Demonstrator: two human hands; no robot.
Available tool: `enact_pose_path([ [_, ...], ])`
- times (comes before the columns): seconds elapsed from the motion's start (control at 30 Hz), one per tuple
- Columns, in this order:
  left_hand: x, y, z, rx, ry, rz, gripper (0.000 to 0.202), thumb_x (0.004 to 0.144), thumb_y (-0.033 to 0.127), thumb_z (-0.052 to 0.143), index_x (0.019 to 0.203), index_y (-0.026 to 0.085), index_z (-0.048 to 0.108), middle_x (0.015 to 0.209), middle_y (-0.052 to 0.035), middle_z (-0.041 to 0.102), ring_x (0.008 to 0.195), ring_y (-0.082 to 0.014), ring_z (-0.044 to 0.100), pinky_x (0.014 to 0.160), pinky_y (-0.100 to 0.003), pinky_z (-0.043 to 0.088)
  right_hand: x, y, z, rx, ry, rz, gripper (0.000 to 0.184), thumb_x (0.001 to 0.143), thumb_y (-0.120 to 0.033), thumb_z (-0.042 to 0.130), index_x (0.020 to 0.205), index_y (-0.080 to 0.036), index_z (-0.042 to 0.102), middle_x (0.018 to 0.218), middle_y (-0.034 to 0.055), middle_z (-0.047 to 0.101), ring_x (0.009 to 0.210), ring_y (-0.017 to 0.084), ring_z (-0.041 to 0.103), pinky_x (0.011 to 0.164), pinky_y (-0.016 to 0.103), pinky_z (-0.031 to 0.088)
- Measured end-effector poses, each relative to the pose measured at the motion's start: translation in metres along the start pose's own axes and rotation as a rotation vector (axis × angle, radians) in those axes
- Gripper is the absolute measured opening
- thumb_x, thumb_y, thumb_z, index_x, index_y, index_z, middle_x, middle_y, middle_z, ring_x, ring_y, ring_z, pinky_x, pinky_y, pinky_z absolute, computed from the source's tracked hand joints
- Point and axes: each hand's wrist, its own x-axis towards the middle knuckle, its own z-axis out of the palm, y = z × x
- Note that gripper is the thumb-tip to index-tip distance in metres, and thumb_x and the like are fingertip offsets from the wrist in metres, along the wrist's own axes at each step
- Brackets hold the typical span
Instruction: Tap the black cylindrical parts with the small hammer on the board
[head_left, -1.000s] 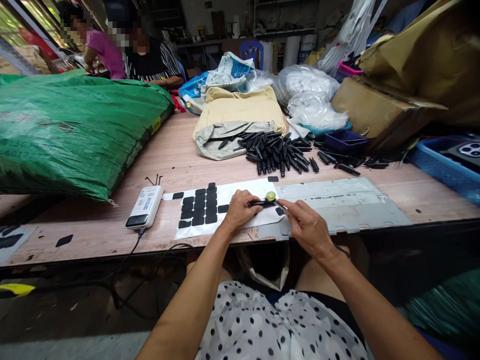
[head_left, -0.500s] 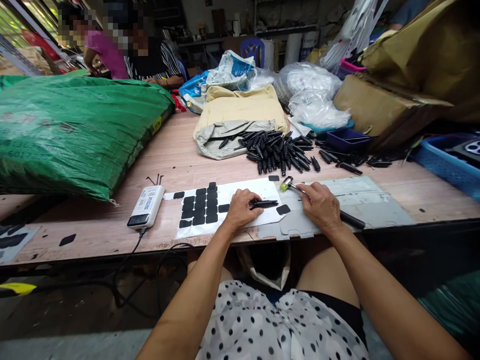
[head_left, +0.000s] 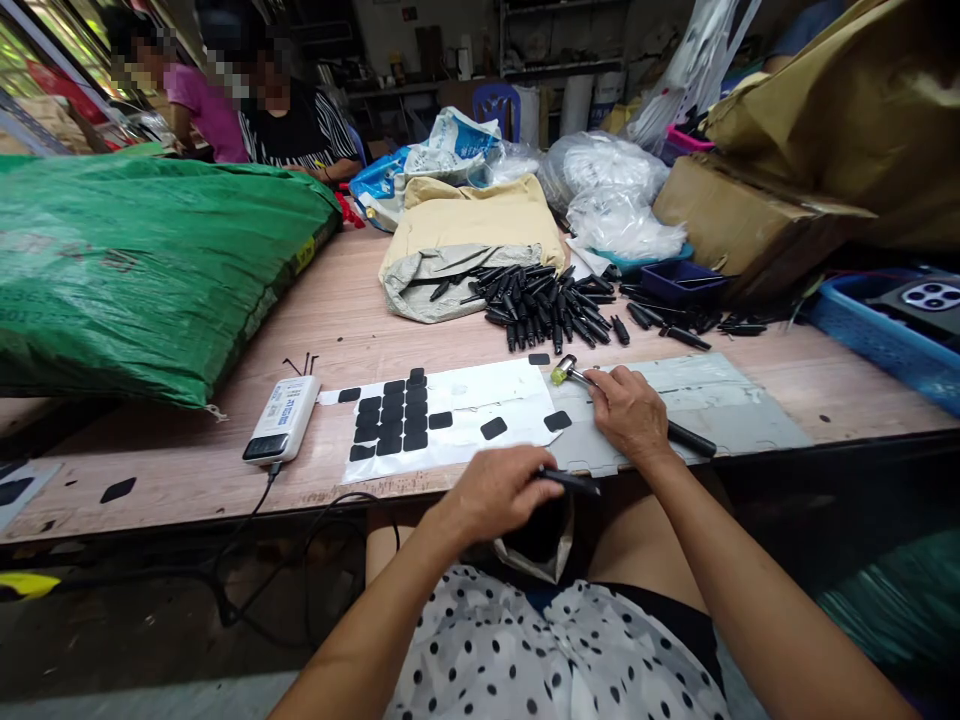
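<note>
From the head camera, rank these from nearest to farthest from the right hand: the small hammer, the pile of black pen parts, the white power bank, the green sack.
1. Small hammer: under the right hand, head poking out to its left.
2. Pile of black pen parts: just beyond, farther up the table.
3. White power bank: well to the left, past the sticker sheet.
4. Green sack: far left.

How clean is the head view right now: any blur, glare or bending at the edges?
Head view: soft, even light, no harsh glare; the left hand and its black piece are slightly soft, the right hand on the small hammer sharper; wide-angle bending curves the table edge; background faces are pixelated.
</note>
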Motion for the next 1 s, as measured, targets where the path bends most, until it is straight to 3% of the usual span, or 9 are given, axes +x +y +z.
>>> enact_pose_path([
  [0.17, -0.035, 0.012, 0.047, 0.162, -0.203, -0.196, 0.015, 0.097, 0.034, 0.059, 0.108, 0.026, 0.066, 0.088, -0.0078, 0.076, 0.079, -0.0265, 0.07, 0.069, -0.035, 0.046, 0.0, -0.003, -0.002, -0.008, -0.004, 0.012, 0.032, 0.098, -0.028, 0.05, 0.121, -0.023, 0.072, 0.096, 0.0083, 0.063, 0.09, 0.023, 0.049, 0.075, 0.034, 0.034],
  [0.27, -0.034, 0.008, 0.049, 0.163, -0.237, -0.219, 0.031, 0.093, 0.037, 0.066, 0.122, 0.029, 0.066, 0.086, -0.0069, 0.076, 0.078, -0.0271, 0.071, 0.069, -0.033, 0.047, -0.001, -0.004, -0.002, -0.017, -0.002, 0.006, 0.032, 0.098, -0.027, 0.05, 0.122, -0.023, 0.071, 0.095, 0.0083, 0.063, 0.09, 0.023, 0.049, 0.076, 0.034, 0.034],
  [0.4, 0.011, -0.008, -0.002, -0.051, -0.079, -0.171, 0.027, 0.092, 0.044, 0.068, 0.114, 0.031, 0.074, 0.07, 0.0004, 0.069, 0.064, -0.0194, 0.063, 0.062, -0.029, 0.044, -0.001, -0.005, -0.002, -0.032, -0.001, -0.002, 0.032, 0.099, -0.026, 0.05, 0.123, -0.023, 0.071, 0.094, 0.0081, 0.062, 0.09, 0.023, 0.05, 0.075, 0.035, 0.035],
  [0.5, 0.075, -0.049, -0.063, -0.055, 0.316, -0.26, 0.032, 0.098, 0.044, 0.059, 0.118, 0.024, 0.072, 0.073, -0.0017, 0.068, 0.065, -0.0186, 0.06, 0.064, -0.031, 0.046, -0.001, -0.005, -0.003, -0.043, 0.006, -0.013, 0.031, 0.099, -0.026, 0.051, 0.123, -0.023, 0.07, 0.094, 0.0078, 0.062, 0.09, 0.023, 0.05, 0.076, 0.035, 0.036],
  [0.6, 0.143, -0.114, -0.122, 0.183, 0.711, -0.421, 0.036, 0.103, 0.039, 0.046, 0.121, 0.019, 0.071, 0.106, -0.0122, 0.071, 0.1, -0.0256, 0.063, 0.09, -0.037, 0.048, 0.0, -0.004, -0.003, -0.043, 0.008, -0.03, 0.031, 0.099, -0.024, 0.05, 0.124, -0.023, 0.069, 0.092, 0.0073, 0.062, 0.089, 0.023, 0.051, 0.076, 0.035, 0.037],
  [0.63, 0.162, -0.138, -0.139, 0.261, 0.733, -0.525, 0.038, 0.104, 0.038, 0.045, 0.123, 0.017, 0.07, 0.118, -0.0155, 0.069, 0.111, -0.0279, 0.061, 0.097, -0.039, 0.046, 0.0, -0.004, -0.004, -0.038, 0.004, -0.035, 0.031, 0.099, -0.023, 0.05, 0.124, -0.023, 0.068, 0.092, 0.0073, 0.062, 0.089, 0.024, 0.052, 0.077, 0.035, 0.037],
  [0.7, 0.193, -0.181, -0.167, 0.375, 0.625, -0.729, 0.045, 0.105, 0.039, 0.039, 0.127, 0.012, 0.067, 0.133, -0.0206, 0.063, 0.123, -0.031, 0.056, 0.104, -0.04, 0.043, 0.001, -0.003, -0.004, -0.025, -0.01, -0.041, 0.031, 0.099, -0.023, 0.05, 0.124, -0.023, 0.068, 0.091, 0.0074, 0.063, 0.09, 0.024, 0.053, 0.077, 0.036, 0.038],
  [0.8, 0.223, -0.23, -0.192, 0.374, 0.488, -0.816, 0.048, 0.103, 0.038, 0.041, 0.121, 0.004, 0.069, 0.134, -0.0276, 0.063, 0.126, -0.0381, 0.056, 0.104, -0.046, 0.042, 0.003, -0.003, -0.003, -0.019, -0.034, -0.038, 0.03, 0.099, -0.023, 0.05, 0.125, -0.024, 0.066, 0.091, 0.0075, 0.063, 0.089, 0.024, 0.054, 0.078, 0.037, 0.039],
  [1.0, 0.273, -0.275, -0.201, 0.377, 0.394, -0.791, 0.076, 0.098, 0.066, 0.037, 0.14, 0.006, 0.058, 0.154, -0.028, 0.048, 0.144, -0.0438, 0.043, 0.114, -0.052, 0.035, 0.005, -0.003, -0.002, -0.005, -0.025, -0.047, 0.032, 0.098, -0.02, 0.054, 0.129, -0.024, 0.063, 0.09, 0.0062, 0.062, 0.085, 0.023, 0.054, 0.075, 0.036, 0.039],
])
